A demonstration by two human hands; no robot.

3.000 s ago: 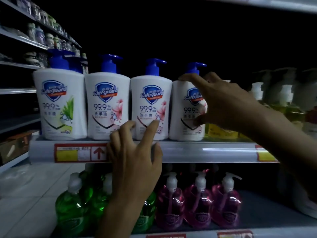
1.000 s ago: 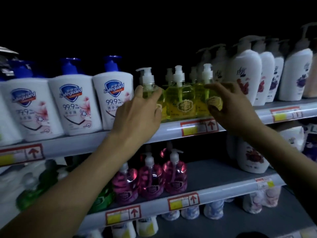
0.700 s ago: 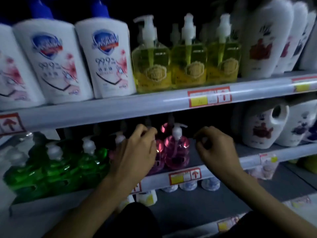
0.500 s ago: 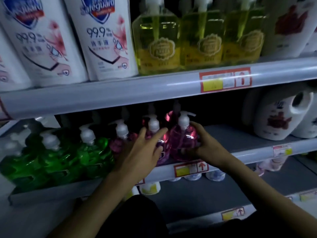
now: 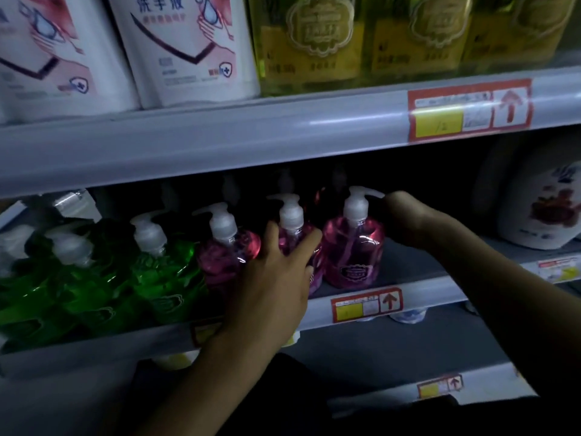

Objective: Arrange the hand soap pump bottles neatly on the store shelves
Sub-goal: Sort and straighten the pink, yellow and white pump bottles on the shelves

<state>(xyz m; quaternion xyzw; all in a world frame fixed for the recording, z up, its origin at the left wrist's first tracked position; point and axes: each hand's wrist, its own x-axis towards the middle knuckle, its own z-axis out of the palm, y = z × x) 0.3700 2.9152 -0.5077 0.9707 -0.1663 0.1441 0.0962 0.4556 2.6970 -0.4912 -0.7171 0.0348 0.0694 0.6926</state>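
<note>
Three pink pump bottles stand in a row on the middle shelf (image 5: 440,292). My left hand (image 5: 273,287) wraps the middle pink bottle (image 5: 292,231), thumb on its left and fingers on its right. The left pink bottle (image 5: 226,250) stands just beside my thumb. My right hand (image 5: 415,220) presses against the right side of the right pink bottle (image 5: 352,250), with its fingers hidden behind the bottle. Green pump bottles (image 5: 157,272) fill the shelf further left.
The upper shelf rail (image 5: 220,143) hangs close above the pumps, carrying white Safeguard bottles (image 5: 182,48) and yellow bottles (image 5: 314,42). A large white jug (image 5: 540,215) stands at the right of the middle shelf, with bare shelf between it and my right hand. More bottles sit below.
Both hands dropped from the yellow bottles on the upper shelf to the pink bottles below. The view moved closer, and my left hand closed round the middle pink bottle.
</note>
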